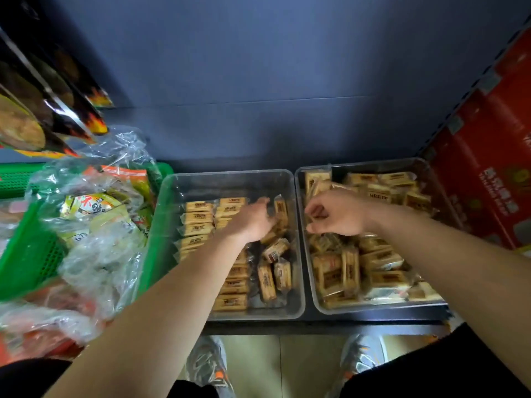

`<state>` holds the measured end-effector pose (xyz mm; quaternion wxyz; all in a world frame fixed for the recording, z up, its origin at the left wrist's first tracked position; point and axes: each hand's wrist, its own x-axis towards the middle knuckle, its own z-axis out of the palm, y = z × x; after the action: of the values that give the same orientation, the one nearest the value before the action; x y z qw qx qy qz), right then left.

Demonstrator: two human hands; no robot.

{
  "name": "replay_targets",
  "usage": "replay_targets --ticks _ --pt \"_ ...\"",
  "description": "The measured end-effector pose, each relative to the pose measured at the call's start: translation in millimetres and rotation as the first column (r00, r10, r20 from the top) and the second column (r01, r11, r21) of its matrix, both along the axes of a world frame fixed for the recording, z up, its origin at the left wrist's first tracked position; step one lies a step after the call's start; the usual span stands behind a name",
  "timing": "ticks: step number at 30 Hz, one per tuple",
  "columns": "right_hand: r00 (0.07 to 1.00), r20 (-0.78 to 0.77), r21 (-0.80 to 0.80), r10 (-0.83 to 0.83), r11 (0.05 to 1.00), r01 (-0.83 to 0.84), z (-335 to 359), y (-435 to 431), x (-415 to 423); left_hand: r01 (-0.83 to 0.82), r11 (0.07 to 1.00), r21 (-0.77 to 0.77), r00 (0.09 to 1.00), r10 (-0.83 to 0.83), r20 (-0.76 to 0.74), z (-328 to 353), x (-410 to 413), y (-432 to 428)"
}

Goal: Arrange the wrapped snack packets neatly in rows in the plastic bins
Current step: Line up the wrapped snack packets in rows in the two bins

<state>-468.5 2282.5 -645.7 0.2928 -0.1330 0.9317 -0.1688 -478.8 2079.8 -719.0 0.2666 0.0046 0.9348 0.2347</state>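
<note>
Packets (pixel 198 216) lie in two clear plastic bins on the shelf (pixel 316 323). In the left bin (pixel 230 175), two tidy rows fill the left side and loose packets (pixel 275 249) sit askew on the right; the right bin (pixel 373 163) holds them jumbled. I judge the left bin half sorted. My left grip (pixel 255 222) reaches among the loose ones, its fingers hidden, so I cannot tell its state. My right grip (pixel 336 215) curls over the jumble, its hold unclear. The next move calls for squaring one packet into a third row.
</note>
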Motion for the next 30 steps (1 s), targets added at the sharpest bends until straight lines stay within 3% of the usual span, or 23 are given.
replay_targets --ticks 6,14,20,22,24,27,30 --pt "0.997 0.042 -0.082 -0.062 0.995 0.065 -4.7 11.4 -9.9 -0.099 0.956 0.277 0.992 0.072 0.106 -19.0 -9.3 10.2" --pt "0.997 0.063 -0.069 -0.044 0.996 0.048 2.7 7.6 -11.3 0.147 0.989 0.032 0.988 -0.148 0.044 -14.8 -7.0 2.9" --pt "0.996 0.05 -0.097 -0.072 0.992 0.077 3.9 6.9 -9.6 0.215 0.977 -0.012 0.977 -0.215 0.006 10.8 0.0 -5.4" --pt "0.996 0.039 -0.13 -0.085 0.987 0.09 5.7 4.2 -8.8 0.156 0.988 0.007 0.988 -0.156 -0.022 27.6 2.8 -15.7" --pt "0.996 0.028 -0.188 -0.085 0.978 0.088 7.9 -1.3 -8.1 0.029 0.989 0.145 0.999 -0.026 -0.021 46.9 8.5 -27.3" --pt "0.997 0.036 -0.319 -0.074 0.944 0.081 11.9 -13.6 -5.6 -0.233 0.861 0.453 0.972 0.209 0.102 79.4 23.8 -39.4" --pt "0.997 0.029 -0.428 -0.071 0.901 0.076 18.3 -25.8 -3.0 -0.33 0.764 0.554 0.943 0.299 0.149 98.7 38.1 -46.5"
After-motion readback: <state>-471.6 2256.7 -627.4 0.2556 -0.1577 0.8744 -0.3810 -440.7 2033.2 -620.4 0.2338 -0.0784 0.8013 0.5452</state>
